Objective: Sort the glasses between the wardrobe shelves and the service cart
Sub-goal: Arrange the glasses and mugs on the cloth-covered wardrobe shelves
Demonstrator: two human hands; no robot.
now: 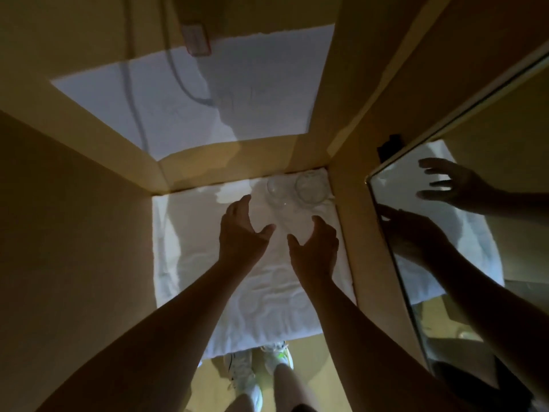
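Head view looks down into a tan wooden wardrobe compartment (74, 233) in dim light. The lower shelf is covered by a white towel (190, 263), creased along its near half. Two clear glasses stand at the back right corner of this shelf: the left glass (276, 190) and the right glass (310, 187), just beside one another, close to the right side panel (350, 203); whether they touch cannot be told. Both glasses appear upright, rims seen from above. The left hand (242, 230) reaches over the towel with fingers spread wide and thumb out, holding nothing, its fingertips near the left glass but apart from it. The right hand (316, 248) is beside it, likewise spread and empty, fingers pointing toward the glasses, no contact visible. The two hands face each other with a gap between the thumbs. A higher shelf carries a second white cloth (237, 93), with a cable (181, 81) lying across it and a small red-edged tag (196, 40) at the back. At the right a mirror door (445, 233) reflects both hands and the towel. White sneakers (258, 367) show below the shelf edge on the floor
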